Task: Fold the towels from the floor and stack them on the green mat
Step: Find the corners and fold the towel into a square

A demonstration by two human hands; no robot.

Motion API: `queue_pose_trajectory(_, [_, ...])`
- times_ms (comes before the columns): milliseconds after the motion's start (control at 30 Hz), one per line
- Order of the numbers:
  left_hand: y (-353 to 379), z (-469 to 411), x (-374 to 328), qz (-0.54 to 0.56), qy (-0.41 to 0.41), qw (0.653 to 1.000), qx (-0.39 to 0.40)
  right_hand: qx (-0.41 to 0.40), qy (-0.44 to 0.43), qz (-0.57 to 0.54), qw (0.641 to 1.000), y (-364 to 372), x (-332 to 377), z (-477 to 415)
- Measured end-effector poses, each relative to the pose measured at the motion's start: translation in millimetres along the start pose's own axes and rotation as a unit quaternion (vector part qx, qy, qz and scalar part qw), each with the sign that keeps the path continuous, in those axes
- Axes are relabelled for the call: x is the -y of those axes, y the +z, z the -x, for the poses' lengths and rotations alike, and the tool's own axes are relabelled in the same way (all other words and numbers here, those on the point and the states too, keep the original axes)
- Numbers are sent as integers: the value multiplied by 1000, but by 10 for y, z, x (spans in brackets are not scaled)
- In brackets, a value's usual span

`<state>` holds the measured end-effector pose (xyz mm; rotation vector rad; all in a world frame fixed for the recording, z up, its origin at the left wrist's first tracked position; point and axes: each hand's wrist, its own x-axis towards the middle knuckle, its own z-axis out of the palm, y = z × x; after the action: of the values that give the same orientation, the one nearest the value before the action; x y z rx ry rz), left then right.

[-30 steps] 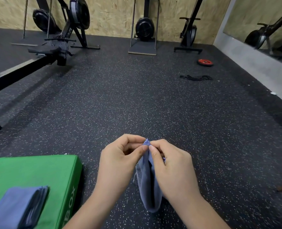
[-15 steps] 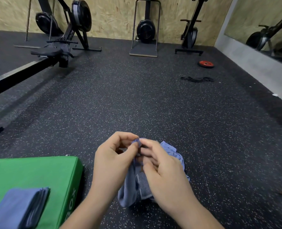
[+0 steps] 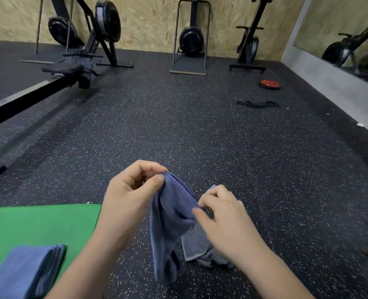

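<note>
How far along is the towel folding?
Done: a stack of folded towels sits on the green mat. In hand: the left hand pinches the top corner of a blue towel, the right hand pinches another corner; it hangs unfolded. Left: folding it and adding it to the stack.

The light is soft, even and rather dim, and it makes only a faint, wide shadow on the speckled floor (image 3: 200, 137) beside the rowing machine (image 3: 28, 98). The right hand (image 3: 226, 221) is smeared by motion blur, while the left hand (image 3: 129, 197) and the towel (image 3: 170, 223) look sharp. The wide lens bends straight lines near the edges, so the mirror (image 3: 340, 29) leans.
</note>
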<state>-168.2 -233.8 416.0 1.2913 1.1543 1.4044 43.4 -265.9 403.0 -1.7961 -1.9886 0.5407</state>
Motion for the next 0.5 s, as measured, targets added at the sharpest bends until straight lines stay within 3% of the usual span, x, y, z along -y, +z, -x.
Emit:
queue_pose_trajectory(167, [-152,-64,41,-93,21,995,-34,-111,-7,-143,983,-288,-19,-62])
queue_pose_trajectory(300, [-166,-71,55,-137,24,988,-69,-136,-10,-241,961,-388,41,-49])
queue_pose_trajectory(500, [-115,-48,22,-102,25,991,-85,-163,-6,-255,953,-417,15,-36])
